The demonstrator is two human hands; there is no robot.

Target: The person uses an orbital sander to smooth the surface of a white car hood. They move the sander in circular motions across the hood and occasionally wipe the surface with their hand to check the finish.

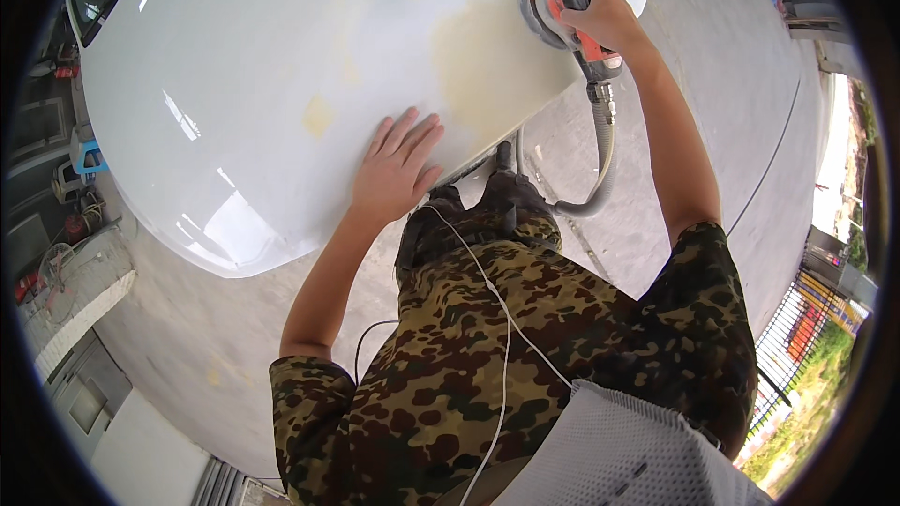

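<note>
A large glossy white car body panel (281,47) spreads before me, with a dull yellowish patch (483,61) near its right part and a smaller yellowish spot (318,116) further left. My right hand (605,14) is wrapped round the top of an orange and grey orbital sander (553,9). Its round pad rests against the panel at the right edge of the large patch. Flat on the panel, near its lower edge, lies my left hand (398,164) with fingers stretched and nothing in them.
A grey hose (605,155) runs from the sander down and curves behind my body. At the left stand a blue and white stool (87,152) and a concrete ledge (84,295) with clutter. A thin cable (771,155) crosses the grey floor (741,66) at the right.
</note>
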